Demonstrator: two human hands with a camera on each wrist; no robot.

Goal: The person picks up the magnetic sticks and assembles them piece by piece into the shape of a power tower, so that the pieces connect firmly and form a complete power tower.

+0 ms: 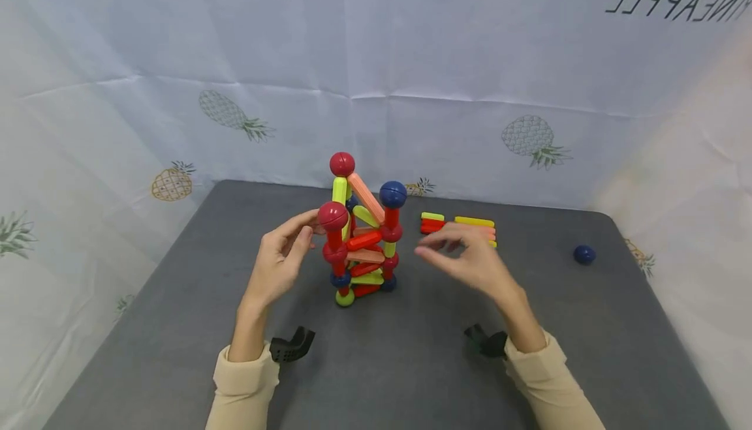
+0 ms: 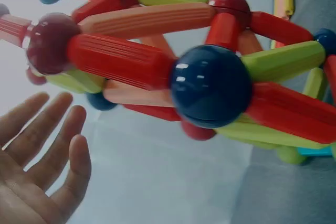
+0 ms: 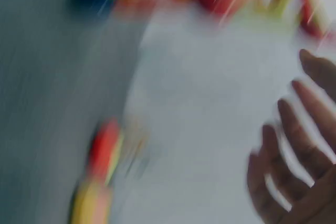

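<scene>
A tall tower of colored rods and balls [image 1: 364, 241] stands on the table, with red, blue and green balls joining red, orange and lime rods. My left hand [image 1: 276, 263] is at its left side, fingertips partly hidden behind a red ball [image 1: 333, 215]. In the left wrist view the left hand [image 2: 44, 166] has loosely extended fingers and grips nothing, beside a rod and a blue ball [image 2: 211, 86]. To the right of the tower, apart from it, my right hand [image 1: 470, 260] hovers with relaxed fingers and holds nothing. The right wrist view is blurred.
Behind the right hand lie loose rods [image 1: 474, 222] in red, yellow, orange and lime, partly covered by it. Farther right sits a single dark blue ball [image 1: 584, 254]. A white pineapple-print cloth [image 1: 376, 45] hangs behind the grey table [image 1: 399, 365].
</scene>
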